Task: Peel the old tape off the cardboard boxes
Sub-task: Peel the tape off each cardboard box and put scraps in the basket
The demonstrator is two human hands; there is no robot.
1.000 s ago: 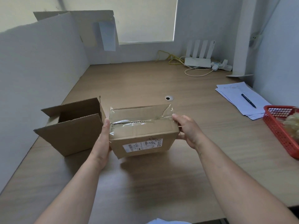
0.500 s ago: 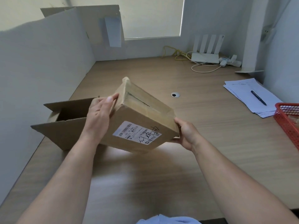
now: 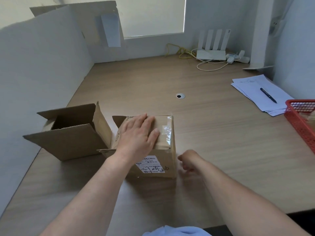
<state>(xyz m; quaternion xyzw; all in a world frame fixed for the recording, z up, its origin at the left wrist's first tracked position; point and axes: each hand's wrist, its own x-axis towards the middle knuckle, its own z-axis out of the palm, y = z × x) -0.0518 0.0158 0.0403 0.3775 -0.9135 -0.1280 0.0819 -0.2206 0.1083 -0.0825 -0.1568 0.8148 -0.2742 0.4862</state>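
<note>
1. Taped box point(image 3: 163, 150): cardboard carton, centre of bench point(image 3: 221, 133), standing upright. Shipping label point(image 3: 150, 165) w/ handwriting on the side facing me. Loose flaps stick out at its left end.
2. Tape point(image 3: 166, 132): clear, glossy, wrinkled strip on the box top by the right edge, running down over that edge. Not yet peeled.
3. Left hand point(image 3: 139, 135): flat on the box top, fingers point(image 3: 144, 120) straight & together, pressing down. Grips nothing.
4. Right hand point(image 3: 189, 161): low, just beside the box's right side. Fingers curled under & blurred, so can't tell if they pinch anything or touch the box.
5. Open box point(image 3: 71, 138): 2nd carton, just left of the taped one, flaps up, inside dark.
6. Misc., well apart: papers point(image 3: 247, 89) w/ pen point(image 3: 268, 95) on top, far right; red basket point(image 3: 301, 120) at right edge; router point(image 3: 211, 54) + cables by back wall.
</note>
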